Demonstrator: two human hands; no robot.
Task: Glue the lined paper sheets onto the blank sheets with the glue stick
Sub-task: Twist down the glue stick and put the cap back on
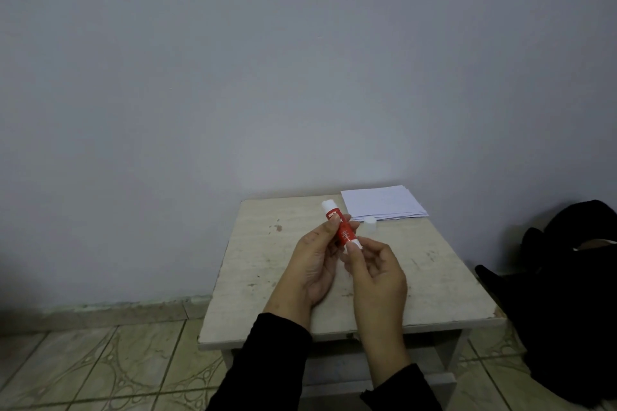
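Observation:
A red glue stick (342,227) with white ends is held tilted above the table, its top pointing up and to the far left. My left hand (317,264) grips its red body between thumb and fingers. My right hand (374,272) pinches the white base at the lower end. A white cap (370,222) lies on the table just behind the hands. A stack of white paper sheets (384,202) rests at the table's far right corner; I cannot make out any lines on them.
The small worn white table (267,277) stands against a pale wall. A black bag or garment (567,294) lies on the floor to the right. Patterned floor tiles (100,367) lie to the left.

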